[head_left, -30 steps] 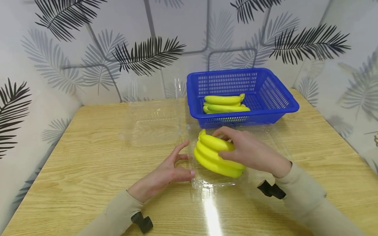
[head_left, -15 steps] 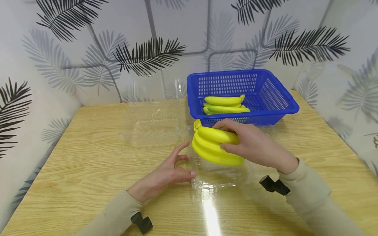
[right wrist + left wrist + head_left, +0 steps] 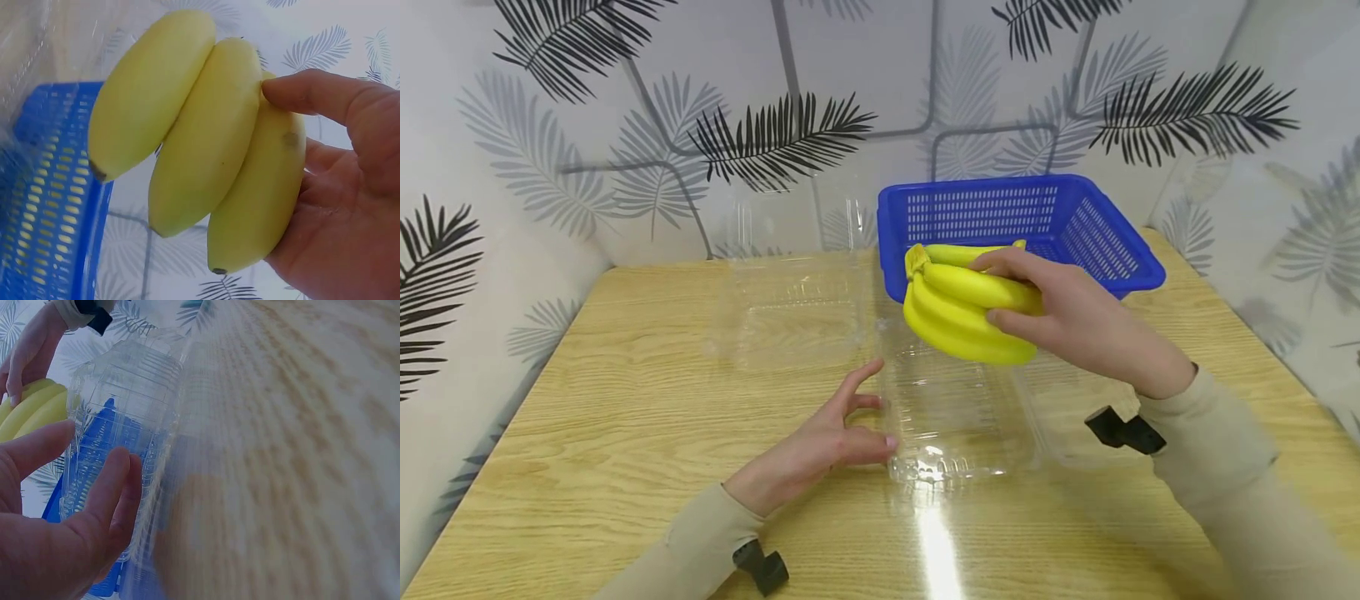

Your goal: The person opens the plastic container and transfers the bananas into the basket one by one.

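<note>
A bunch of yellow bananas point(image 3: 962, 321) hangs in the air, gripped from above by my right hand point(image 3: 1067, 312). In the head view it overlaps the front rim of the blue basket. The right wrist view shows my thumb pressed on the banana bunch point(image 3: 206, 131). Below it, on the table, lies a clear plastic clamshell box point(image 3: 955, 417) with nothing in its near half. My left hand point(image 3: 820, 450) rests at the box's left edge, thumb and fingers spread. In the left wrist view, the fingertips of that hand point(image 3: 69, 531) are right at the clear wall.
The blue basket point(image 3: 977, 200) stands at the back, with more bananas point(image 3: 962, 252) in it, partly hidden by the bunch. Another clear clamshell box point(image 3: 797, 325) stands to its left, its lid up against the patterned wall. The wooden table point(image 3: 625, 400) reaches to that wall.
My right hand has lifted the banana bunch out of the clear box and carried it up, back and a little right, toward the blue basket. My left hand has stayed at the box.
</note>
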{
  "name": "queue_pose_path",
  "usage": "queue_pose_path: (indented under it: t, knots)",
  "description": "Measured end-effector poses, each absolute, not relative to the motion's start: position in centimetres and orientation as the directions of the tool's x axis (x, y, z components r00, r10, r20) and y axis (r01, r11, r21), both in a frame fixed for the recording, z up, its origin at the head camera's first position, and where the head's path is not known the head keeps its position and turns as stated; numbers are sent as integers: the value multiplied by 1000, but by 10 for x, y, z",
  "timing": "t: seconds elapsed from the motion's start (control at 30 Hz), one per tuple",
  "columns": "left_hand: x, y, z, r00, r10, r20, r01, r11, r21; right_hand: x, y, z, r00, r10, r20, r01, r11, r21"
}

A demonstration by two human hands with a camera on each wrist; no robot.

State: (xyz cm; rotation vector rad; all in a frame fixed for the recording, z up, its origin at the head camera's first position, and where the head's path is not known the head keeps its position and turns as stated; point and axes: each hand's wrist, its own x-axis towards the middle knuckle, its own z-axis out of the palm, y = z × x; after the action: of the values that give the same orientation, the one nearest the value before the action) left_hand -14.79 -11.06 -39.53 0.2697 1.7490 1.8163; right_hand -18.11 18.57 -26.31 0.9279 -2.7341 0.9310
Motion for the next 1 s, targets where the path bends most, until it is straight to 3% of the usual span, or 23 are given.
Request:
queue_pose_path:
  t: [0.57,1.0]
  knots:
    - [-147,-110,-395,-802,549,-235,-271,17,962,-236,198,-237,-787,-494,368,-614,681,-400]
    - [-147,-110,-396,-802,548,-238,-274,17,962,-291,217,-253,-846,-456,277,-533,741,-408]
